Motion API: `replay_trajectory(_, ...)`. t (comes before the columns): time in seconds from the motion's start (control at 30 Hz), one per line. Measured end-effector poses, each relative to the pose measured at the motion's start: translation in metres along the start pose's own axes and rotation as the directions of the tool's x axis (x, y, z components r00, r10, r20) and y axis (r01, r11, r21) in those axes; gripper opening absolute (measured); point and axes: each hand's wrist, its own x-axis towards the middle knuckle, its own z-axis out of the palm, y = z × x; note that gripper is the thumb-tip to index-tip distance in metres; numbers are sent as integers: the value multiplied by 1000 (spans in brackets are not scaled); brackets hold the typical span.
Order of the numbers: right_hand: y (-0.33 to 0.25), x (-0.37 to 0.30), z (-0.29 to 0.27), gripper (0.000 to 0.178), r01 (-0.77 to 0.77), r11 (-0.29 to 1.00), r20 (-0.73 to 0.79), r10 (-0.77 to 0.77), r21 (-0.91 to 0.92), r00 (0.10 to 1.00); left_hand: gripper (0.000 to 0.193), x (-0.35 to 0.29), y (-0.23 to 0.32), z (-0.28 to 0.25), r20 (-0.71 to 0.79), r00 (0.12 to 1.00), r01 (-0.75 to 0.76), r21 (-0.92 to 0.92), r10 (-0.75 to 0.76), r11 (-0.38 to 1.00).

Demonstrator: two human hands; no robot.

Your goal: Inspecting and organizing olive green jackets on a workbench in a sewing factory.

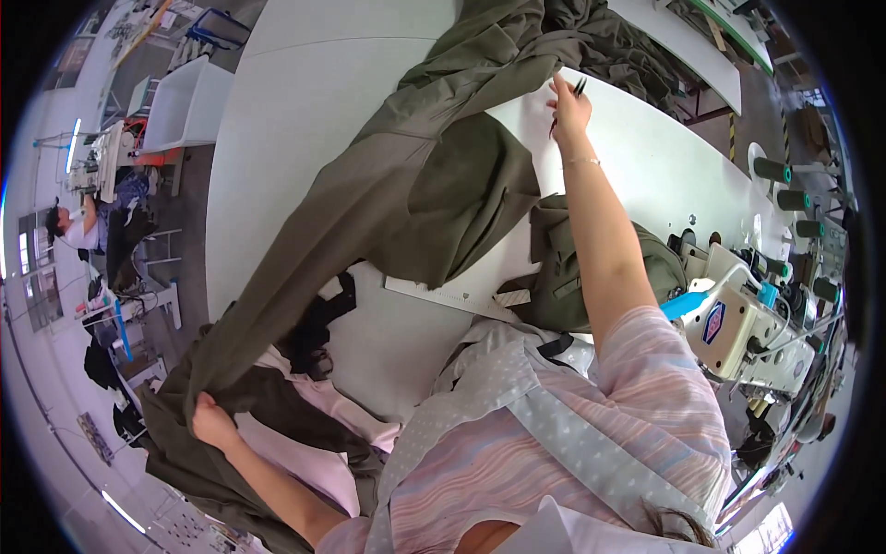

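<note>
A long olive-green garment (360,175) stretches diagonally over the white table, from the far right down to the near left. My left hand (214,423) grips its lower end at the table's near left edge. My right arm reaches far out, and my right hand (570,106) pinches the garment's far edge. In that same hand sits a small tool with dark pointed tips (580,87) and a bit of red; its kind is not clear. A loose flap of the cloth (471,198) hangs between my hands.
A sewing machine (738,332) with green-based thread cones (773,170) stands at right. Another olive cloth bundle (600,268) lies beside my right forearm, near a ruler (443,297). Black cloth (318,328) and pink cloth (309,462) lie near left. A co-worker (78,226) sits far left.
</note>
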Motion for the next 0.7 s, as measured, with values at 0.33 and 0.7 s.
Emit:
replay_trajectory(0.33, -48, 44, 78, 45, 176, 451, 197, -1, -875, 980, 12, -6, -29, -79, -328, 945, -4, -19, -2, 1000)
replay_trajectory(0.7, -291, 76, 91, 27, 89, 915, 294, -217, 394, 931, 15, 65, -68, -85, -270, 958, 95, -30, -100, 995)
